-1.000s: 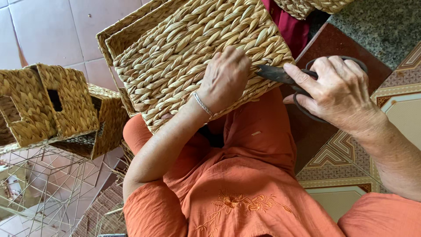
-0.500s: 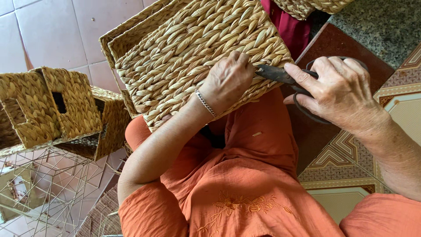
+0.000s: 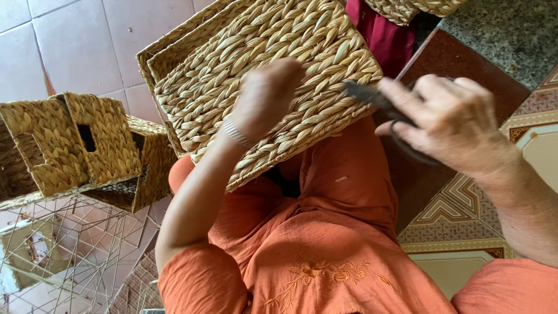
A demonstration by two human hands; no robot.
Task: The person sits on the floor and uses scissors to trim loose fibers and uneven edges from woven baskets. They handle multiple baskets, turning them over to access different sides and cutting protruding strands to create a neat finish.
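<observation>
The woven seagrass basket (image 3: 261, 75) is lying tilted across the person's lap, its braided wall facing up, occupying the upper centre of the view from 10 o'clock to 1 o'clock. Against the picture half a second ago it is sitting at the same angle; its position on the lap is unchanged.

The left hand (image 3: 267, 96) is now pressing on the basket wall with fingers curled, and it is blurring in this frame where it was sharp before; it is sitting slightly further toward 9 o'clock, off the basket's lower right corner. Whether it is pinching a strand or merely bracing cannot be told.

The right hand (image 3: 450, 119), at 3 o'clock, is gripping a pair of dark scissors (image 3: 372, 99), fingers closed about the handles. The blades are pointing toward 9 o'clock and touching the basket's right edge, as before. Whether the blades are parted cannot be told.

Judgement: the work at the basket's right edge is continuing, with the left hand shifting its hold while the cutting point is remaining the same.

At 9 o'clock, well apart, finished woven boxes (image 3: 70, 145) are resting on a wire frame (image 3: 75, 250). A tiled floor (image 3: 81, 46) is showing behind.
</observation>
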